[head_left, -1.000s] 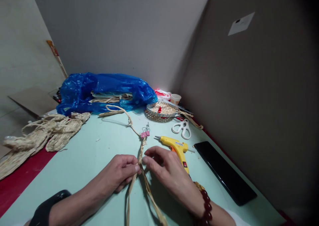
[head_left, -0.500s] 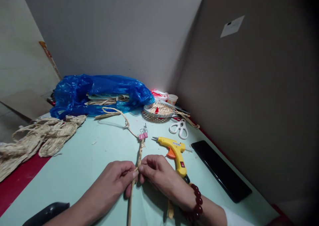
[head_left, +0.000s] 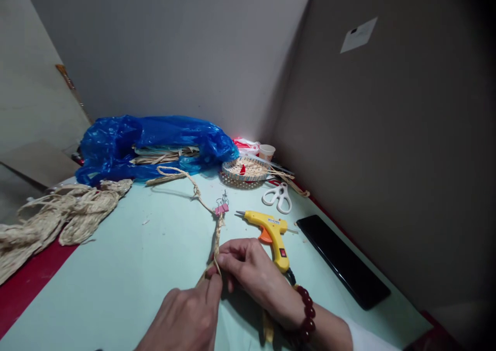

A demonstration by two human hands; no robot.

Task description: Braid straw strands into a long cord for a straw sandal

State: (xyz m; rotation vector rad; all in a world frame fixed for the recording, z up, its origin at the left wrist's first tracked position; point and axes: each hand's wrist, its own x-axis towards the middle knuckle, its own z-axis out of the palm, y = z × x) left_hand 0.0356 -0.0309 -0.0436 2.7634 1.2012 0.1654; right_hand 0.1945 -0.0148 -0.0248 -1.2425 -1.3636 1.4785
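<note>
A braided straw cord (head_left: pixel 217 235) runs across the pale green table (head_left: pixel 127 258) from a pink binder clip (head_left: pixel 220 208) toward me. My right hand (head_left: pixel 248 268) pinches the near end of the braid, fingers curled around it; a dark red bead bracelet circles its wrist. My left hand (head_left: pixel 186 317) sits lower and closer to me, thumb and fingers pinching a loose straw strand (head_left: pixel 203 277) just below the braid. Beyond the clip the cord continues toward a blue plastic bag (head_left: pixel 155 144).
A yellow glue gun (head_left: pixel 271 229) lies just right of my right hand. White scissors (head_left: pixel 277 196), a black phone (head_left: pixel 341 260), a woven round tray (head_left: pixel 246 170) and a small cup (head_left: pixel 266 152) sit at the right. Straw bundles (head_left: pixel 58 217) lie at the left edge.
My left hand has drawn back toward me and lower, pulling a strand out to the left. My right hand stays pinched on the braid's end.
</note>
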